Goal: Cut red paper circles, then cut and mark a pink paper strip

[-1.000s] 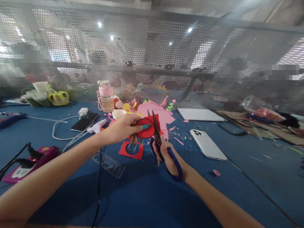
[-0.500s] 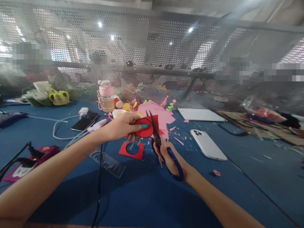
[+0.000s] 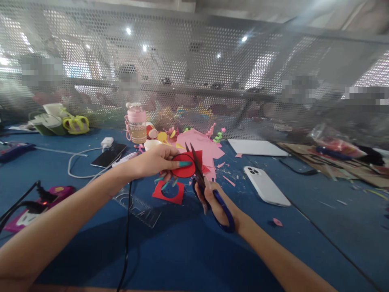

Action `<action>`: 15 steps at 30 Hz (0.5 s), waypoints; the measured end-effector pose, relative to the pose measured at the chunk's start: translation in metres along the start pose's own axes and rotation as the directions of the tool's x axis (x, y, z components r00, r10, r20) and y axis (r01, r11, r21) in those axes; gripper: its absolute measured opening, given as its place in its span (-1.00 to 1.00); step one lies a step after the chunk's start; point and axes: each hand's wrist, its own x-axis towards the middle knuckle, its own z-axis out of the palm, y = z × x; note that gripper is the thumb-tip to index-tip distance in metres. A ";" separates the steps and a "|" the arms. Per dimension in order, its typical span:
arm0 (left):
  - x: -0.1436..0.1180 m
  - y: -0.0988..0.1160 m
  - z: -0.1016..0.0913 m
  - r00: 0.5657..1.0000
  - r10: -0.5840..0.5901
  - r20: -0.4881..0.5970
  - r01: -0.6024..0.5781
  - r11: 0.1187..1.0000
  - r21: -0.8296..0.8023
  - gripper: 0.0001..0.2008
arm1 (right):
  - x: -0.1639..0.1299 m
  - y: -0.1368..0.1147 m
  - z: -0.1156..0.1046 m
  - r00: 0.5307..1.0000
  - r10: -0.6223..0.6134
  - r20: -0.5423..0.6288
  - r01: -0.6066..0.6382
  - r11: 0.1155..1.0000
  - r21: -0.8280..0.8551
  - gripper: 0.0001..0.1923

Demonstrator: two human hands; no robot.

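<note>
Far left of the blue bench (image 3: 182,259): green and yellow containers (image 3: 60,121) are seen near the mesh screen (image 3: 194,81); a purple device (image 3: 39,202) with a black cable (image 3: 126,235) plugged in lies closer in. Further right, a white charger with cord (image 3: 105,142), a dark phone (image 3: 108,155), a clear ruler (image 3: 136,205) and a pink bottle (image 3: 136,123) are noted. The left hand (image 3: 154,162) is closed in a pinch on the red paper (image 3: 185,165), thumb on top and fingers beneath, the piece held above the bench at centre, just over a red offcut (image 3: 168,192) with a round hole that lies flat. A black-outlined circle is drawn on the held paper; the left and lower edge appear already trimmed to the line, while square corners remain at the upper right, so the cut is judged partly done, with the right-hand arc left. The scissors (image 3: 202,178) are gripped by the right hand (image 3: 214,198), fingers curled through the blue handles; the blades are slightly parted at the paper's right edge. Their long axis runs from the handles near the body up and slightly left, tips pointing away toward the pink paper pile (image 3: 200,144). Right of these, a white phone (image 3: 266,184) lies face down, then a white sheet (image 3: 257,147) and cardboard (image 3: 331,164).
</note>
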 end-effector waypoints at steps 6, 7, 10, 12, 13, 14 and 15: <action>0.001 -0.001 -0.003 0.993 0.011 0.120 -0.006 0.999 -0.041 -0.88 | 0.001 -0.004 -0.003 0.996 -0.077 0.038 0.079 0.996 -0.038 -0.40; 0.000 -0.001 -0.003 0.993 0.014 0.120 -0.008 0.999 -0.045 -0.88 | 0.000 -0.004 -0.003 0.997 -0.069 0.043 0.071 0.997 -0.034 -0.40; 0.000 0.000 -0.003 0.995 0.018 0.099 -0.014 0.999 -0.050 -0.89 | 0.000 -0.006 -0.002 0.999 -0.026 0.035 0.027 0.999 -0.025 -0.40; -0.001 0.000 -0.002 0.996 0.017 0.087 -0.013 0.999 -0.050 -0.90 | -0.001 -0.007 -0.001 1.000 0.006 0.017 -0.006 1.000 -0.011 -0.40; -0.001 0.000 -0.002 0.996 0.016 0.085 -0.012 0.999 -0.048 -0.91 | -0.002 -0.008 0.000 1.000 0.016 0.004 -0.016 1.000 -0.006 -0.40; -0.001 0.000 -0.002 0.996 0.018 0.083 -0.014 0.999 -0.046 -0.92 | -0.002 -0.008 0.001 1.000 0.021 -0.013 -0.021 1.000 -0.003 -0.40; -0.001 0.000 -0.002 0.996 0.021 0.082 -0.017 0.999 -0.044 -0.93 | -0.002 -0.008 0.002 0.999 0.022 -0.027 -0.022 1.000 0.000 -0.40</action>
